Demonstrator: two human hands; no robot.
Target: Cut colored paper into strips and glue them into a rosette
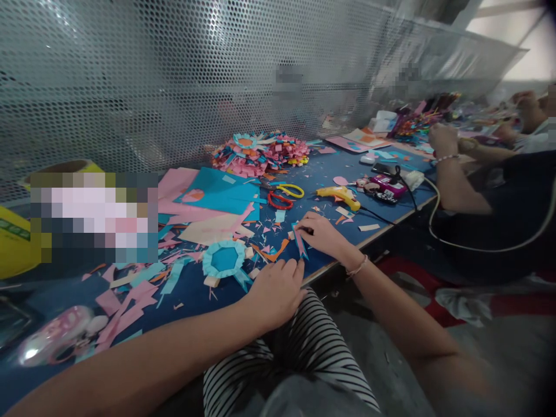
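Note:
My right hand lies on the blue table, its fingers pressed down on a small folded paper piece in pink and blue. My left hand rests curled at the table's front edge, just below that piece, its fingertips close to the paper's lower tip. A blue paper rosette sits to the left of both hands. Orange, pink and blue scraps lie scattered around them.
Red scissors and yellow scissors lie behind the hands, a yellow glue gun to their right. A pile of paper flowers stands by the perforated metal screen. Another person's arm works at the right.

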